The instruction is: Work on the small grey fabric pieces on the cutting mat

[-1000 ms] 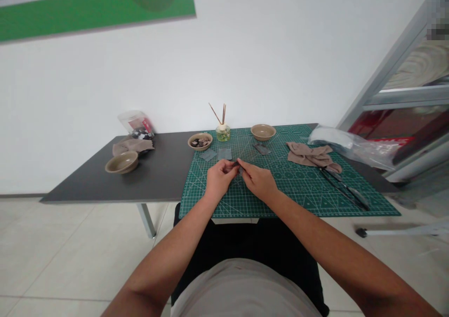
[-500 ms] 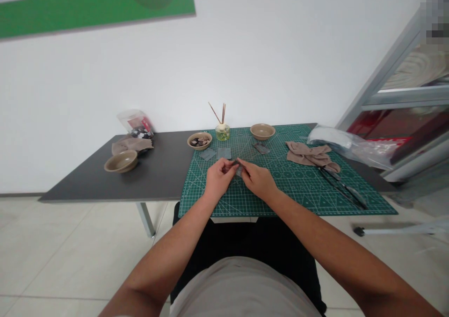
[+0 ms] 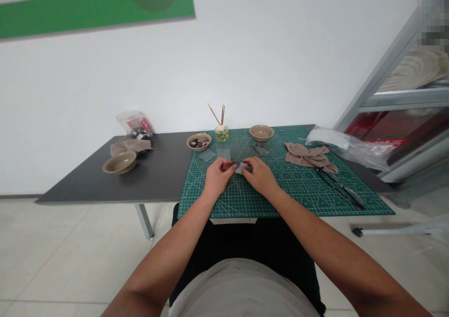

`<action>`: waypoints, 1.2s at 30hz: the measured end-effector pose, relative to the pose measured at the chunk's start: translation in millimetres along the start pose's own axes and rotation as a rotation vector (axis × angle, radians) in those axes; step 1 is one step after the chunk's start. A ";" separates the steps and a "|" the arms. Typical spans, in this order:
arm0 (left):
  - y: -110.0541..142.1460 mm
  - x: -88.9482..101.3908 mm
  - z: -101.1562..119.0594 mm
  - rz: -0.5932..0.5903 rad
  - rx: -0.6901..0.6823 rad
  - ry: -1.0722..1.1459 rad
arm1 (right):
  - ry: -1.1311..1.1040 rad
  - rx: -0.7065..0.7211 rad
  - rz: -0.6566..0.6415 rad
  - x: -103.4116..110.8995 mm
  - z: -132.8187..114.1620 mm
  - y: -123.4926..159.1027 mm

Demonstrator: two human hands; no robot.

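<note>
Over the green cutting mat, my two hands are close together. My right hand is closed, with thumb and fingers pinching a small thin grey sheet. Just left of it, my left hand is closed too, fingertips pressed together; something small and dark shows at the tips, too small to name. Beyond my hands lie a flat grey square, another grey piece partly beside it, and a darker grey piece to the right.
A bowl of dark and tan pieces, a reed diffuser and a tan bowl stand at the back. Rightward lie a brown cloth, a black-handled tool and plastic bag. Another bowl stands left.
My hands have drawn slightly apart. The grey sheet now shows more openly at my right fingertips, where before both hands' fingertips met around a dark item.
</note>
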State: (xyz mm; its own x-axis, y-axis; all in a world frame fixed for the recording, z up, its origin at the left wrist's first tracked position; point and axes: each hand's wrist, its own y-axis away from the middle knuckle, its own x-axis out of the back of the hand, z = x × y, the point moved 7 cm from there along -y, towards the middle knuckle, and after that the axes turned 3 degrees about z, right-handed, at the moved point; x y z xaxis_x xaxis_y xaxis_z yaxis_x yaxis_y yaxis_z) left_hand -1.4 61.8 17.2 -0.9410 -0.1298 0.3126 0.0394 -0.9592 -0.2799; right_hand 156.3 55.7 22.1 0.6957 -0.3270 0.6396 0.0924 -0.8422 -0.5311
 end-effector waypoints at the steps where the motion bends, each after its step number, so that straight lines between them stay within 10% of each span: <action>1: 0.2 -0.7 0.6 -0.012 -0.006 -0.022 | 0.004 0.005 -0.075 -5.2 -1.1 0.4; 11: 1.6 -12.4 5.9 -0.177 -0.033 -0.276 | -0.169 0.072 -0.149 -4.5 -15.4 4.9; 18: 22.1 -22.5 19.7 -0.394 -0.344 -0.623 | -0.103 0.005 -0.259 1.4 -5.8 3.2; 36: 30.0 -17.9 15.2 -0.288 -0.256 -0.726 | 0.056 0.172 -0.325 -7.8 -12.5 4.0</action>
State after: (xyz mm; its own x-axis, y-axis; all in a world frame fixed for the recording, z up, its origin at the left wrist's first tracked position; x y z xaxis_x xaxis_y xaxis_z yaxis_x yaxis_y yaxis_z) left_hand 21.7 31.6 17.0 -0.4469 -0.1014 0.8888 -0.3309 -0.9043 -0.2695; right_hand 142.3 49.4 21.9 0.5709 -0.0814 0.8170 0.4234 -0.8233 -0.3779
